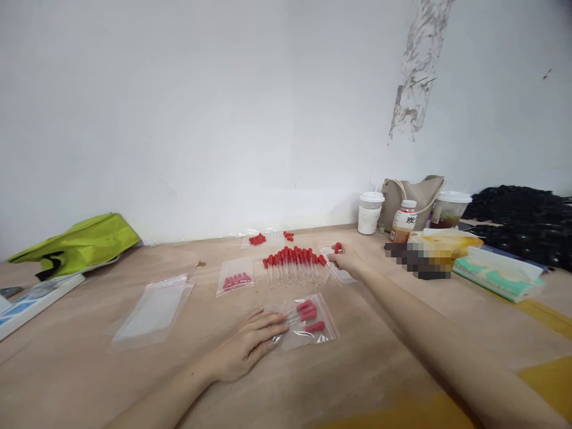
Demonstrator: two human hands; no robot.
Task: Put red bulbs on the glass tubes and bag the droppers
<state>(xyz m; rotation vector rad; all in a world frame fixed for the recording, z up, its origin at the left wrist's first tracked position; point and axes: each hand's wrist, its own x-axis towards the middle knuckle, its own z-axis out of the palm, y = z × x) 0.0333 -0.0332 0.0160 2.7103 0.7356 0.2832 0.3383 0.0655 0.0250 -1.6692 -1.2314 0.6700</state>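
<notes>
Red-bulbed dropper (338, 248) pinched in right hand (346, 260); left hand (250, 342) flat, fingers spread, on three-dropper bag (308, 322).

Both forearms are bare, no sleeves showing, and the left hand (248, 345) and right hand (346, 260) have no gloves.

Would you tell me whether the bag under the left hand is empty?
Not empty: the bag holds several red-capped droppers.

Pixelated patch (420, 259) beside bottle (403, 221)
</notes>
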